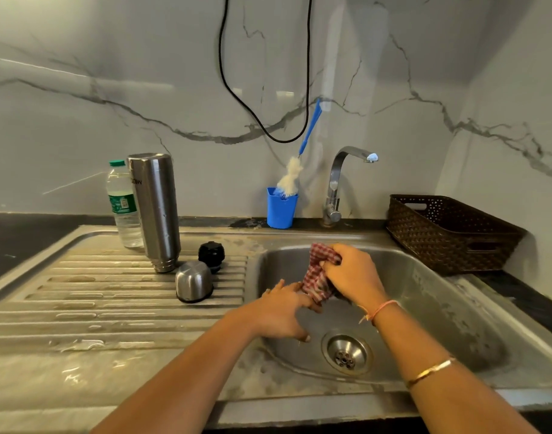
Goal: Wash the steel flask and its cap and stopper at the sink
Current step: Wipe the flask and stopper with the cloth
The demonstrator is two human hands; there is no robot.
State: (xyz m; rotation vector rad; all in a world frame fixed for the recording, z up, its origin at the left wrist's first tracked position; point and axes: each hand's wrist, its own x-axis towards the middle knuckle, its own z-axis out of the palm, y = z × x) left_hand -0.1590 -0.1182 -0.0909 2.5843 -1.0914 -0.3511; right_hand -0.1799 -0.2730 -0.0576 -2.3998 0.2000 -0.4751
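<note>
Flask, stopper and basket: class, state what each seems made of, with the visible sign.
Flask: brushed steel, seemingly; grey sheen, streaked reflections. Stopper: probably black plastic; glossy moulded ridges. Basket: likely brown plastic; regular perforated pattern, cut-out handle.

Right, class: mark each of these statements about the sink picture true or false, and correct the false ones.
1. The steel flask stands upside down on the draining board. True.
2. The right hand grips a checked cloth. True.
3. Water is running from the tap. False: no water shows at its spout.
4. The bottle brush lies in the sink basin. False: it stands in the blue cup by the wall.
5. The steel cap sits on the draining board next to the black stopper. True.
</note>
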